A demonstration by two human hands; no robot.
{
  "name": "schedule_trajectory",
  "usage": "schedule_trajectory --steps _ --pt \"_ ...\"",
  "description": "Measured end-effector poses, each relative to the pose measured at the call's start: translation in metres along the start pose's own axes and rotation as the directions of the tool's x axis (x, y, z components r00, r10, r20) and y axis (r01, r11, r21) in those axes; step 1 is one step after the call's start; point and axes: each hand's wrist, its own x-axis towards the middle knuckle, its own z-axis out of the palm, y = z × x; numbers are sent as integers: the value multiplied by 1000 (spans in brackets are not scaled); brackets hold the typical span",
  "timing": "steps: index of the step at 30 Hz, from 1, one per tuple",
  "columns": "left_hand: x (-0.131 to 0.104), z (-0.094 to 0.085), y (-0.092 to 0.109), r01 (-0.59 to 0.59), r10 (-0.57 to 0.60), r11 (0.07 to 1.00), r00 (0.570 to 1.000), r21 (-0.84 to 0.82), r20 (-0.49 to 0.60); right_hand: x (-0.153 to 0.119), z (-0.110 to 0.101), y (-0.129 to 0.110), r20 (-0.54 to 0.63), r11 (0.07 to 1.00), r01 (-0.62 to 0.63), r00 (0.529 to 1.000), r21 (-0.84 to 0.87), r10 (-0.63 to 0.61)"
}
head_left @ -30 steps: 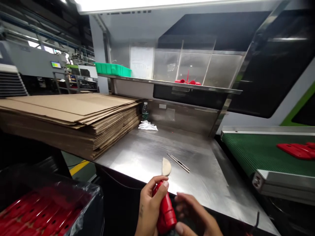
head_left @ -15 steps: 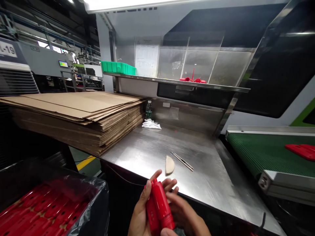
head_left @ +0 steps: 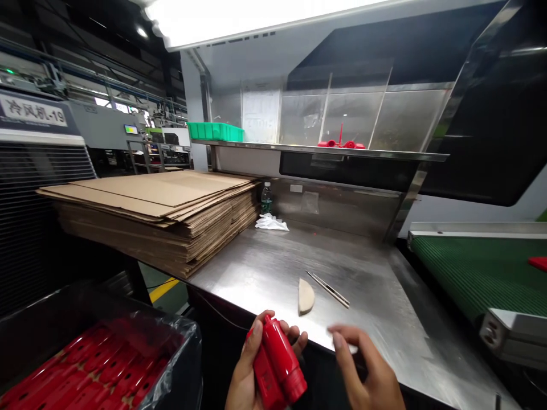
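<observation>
While the left hand (head_left: 248,370) gripped the red plastic part (head_left: 277,367), its long axis running from five to eleven o'clock, the right hand (head_left: 367,370) hovered empty, fingers loosely spread, at its three o'clock.

On the counter (head_left: 273,267) before me, the cardboard stack (head_left: 158,213) lies left, tweezers (head_left: 328,288) ahead, the conveyor (head_left: 474,273) right, the parts bin (head_left: 98,370) below left.
</observation>
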Motion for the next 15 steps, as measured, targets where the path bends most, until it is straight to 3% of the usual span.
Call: schedule_trajectory --steps 3,6,8,11,15 --pt "-3 1 7 -92 92 992 996 89 3 70 11 15 -36 971 111 992 -211 -122" --pt "-5 1 12 -160 167 976 985 150 -35 137 33 33 42 907 20 999 -420 -2" --pt "-5 -1 15 -191 200 964 979 184 -33 164 45 45 80 854 -36 993 -520 91" --pt "-5 -4 18 -199 211 954 977 222 -31 173 49 59 119 809 -15 987 -587 105" --pt "-2 -3 16 -179 193 958 980 224 -44 157 38 69 117 807 48 993 -588 27"
